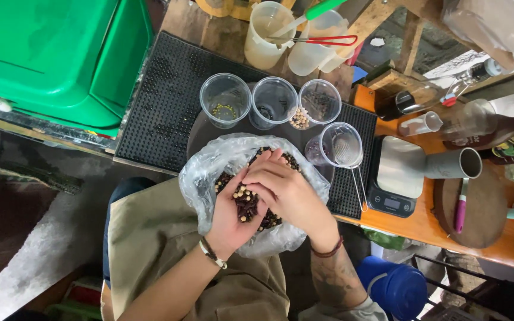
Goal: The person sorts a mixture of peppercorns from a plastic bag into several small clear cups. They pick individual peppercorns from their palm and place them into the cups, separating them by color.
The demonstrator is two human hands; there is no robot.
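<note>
Left hand (236, 217) cupped open, loose beans (245, 201) piled in palm; right hand (283, 187) pinched some. Small, hard, light, rolled easily; thin bag (209, 172) gave no support: scoop from beneath

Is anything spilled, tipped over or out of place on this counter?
Nothing stands out. The mixed beans stay in the left hand and the plastic bag; none lie on the black mat. The three clear cups stand upright.

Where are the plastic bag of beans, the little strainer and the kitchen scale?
plastic bag (200, 178): head view, its left wall.
strainer (345, 145): head view, its mesh bowl.
kitchen scale (399, 166): head view, its steel platform.
</note>
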